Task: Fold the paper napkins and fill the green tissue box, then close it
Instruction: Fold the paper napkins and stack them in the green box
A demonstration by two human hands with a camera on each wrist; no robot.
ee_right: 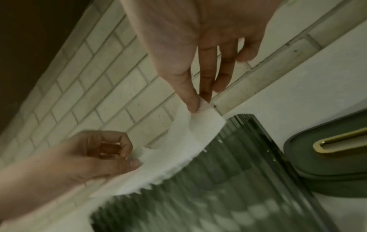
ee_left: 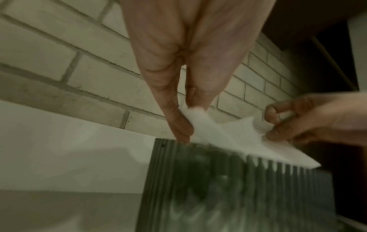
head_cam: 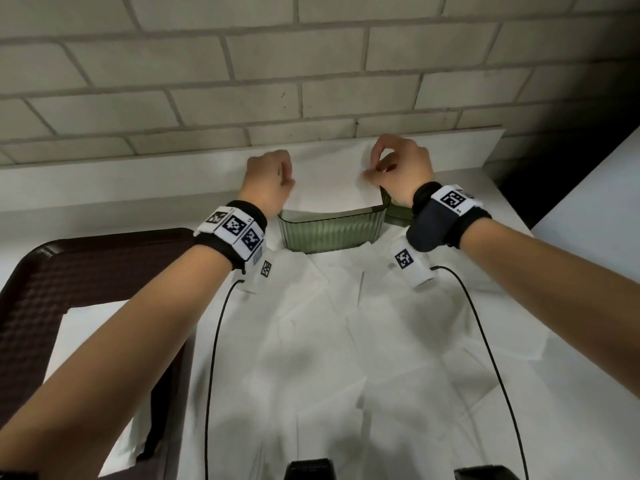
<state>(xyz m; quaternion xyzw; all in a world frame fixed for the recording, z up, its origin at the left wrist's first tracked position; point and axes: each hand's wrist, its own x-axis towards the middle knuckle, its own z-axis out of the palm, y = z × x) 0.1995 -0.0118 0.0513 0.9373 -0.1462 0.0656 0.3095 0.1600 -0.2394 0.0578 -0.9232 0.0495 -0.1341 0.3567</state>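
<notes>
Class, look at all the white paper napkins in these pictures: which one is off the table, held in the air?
The folded napkin over the green tissue box, pinched at its ends by the left hand and right hand. The other napkins lie flat on the table.

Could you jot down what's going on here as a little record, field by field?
Activity: lowering a folded napkin over the green tissue box
Left hand: pinches the napkin's left end
Right hand: pinches its right end
Box: open, ribbed, translucent
Lid: off, lying on the table beside the box, gold-rimmed slot
Loose napkins: spread on the table nearer the person
Tray: dark, at left
</notes>
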